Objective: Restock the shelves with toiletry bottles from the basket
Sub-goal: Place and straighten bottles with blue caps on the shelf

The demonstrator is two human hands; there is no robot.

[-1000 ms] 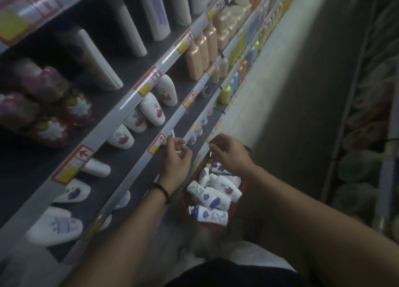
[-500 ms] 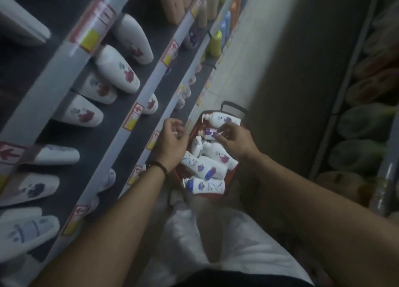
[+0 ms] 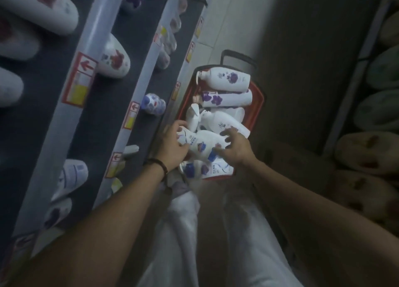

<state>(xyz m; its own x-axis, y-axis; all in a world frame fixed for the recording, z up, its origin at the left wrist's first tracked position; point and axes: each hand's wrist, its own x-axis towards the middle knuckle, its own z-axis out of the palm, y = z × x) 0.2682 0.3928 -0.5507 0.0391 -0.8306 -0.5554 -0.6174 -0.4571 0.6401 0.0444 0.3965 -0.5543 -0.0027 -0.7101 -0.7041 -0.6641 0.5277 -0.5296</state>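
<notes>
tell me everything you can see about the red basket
The red basket looks like plastic, rectangular, with a dark handle at its far end. It sits on the floor beside the lowest shelf, just ahead of the person's legs. Several white bottles lie on their sides inside, nearly filling it. The left hand and right hand reach into its near end, gripping one bottle.

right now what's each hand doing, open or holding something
left hand: grips one end of the white bottle.
right hand: fingers and thumb curled round the same bottle's other end.
</notes>
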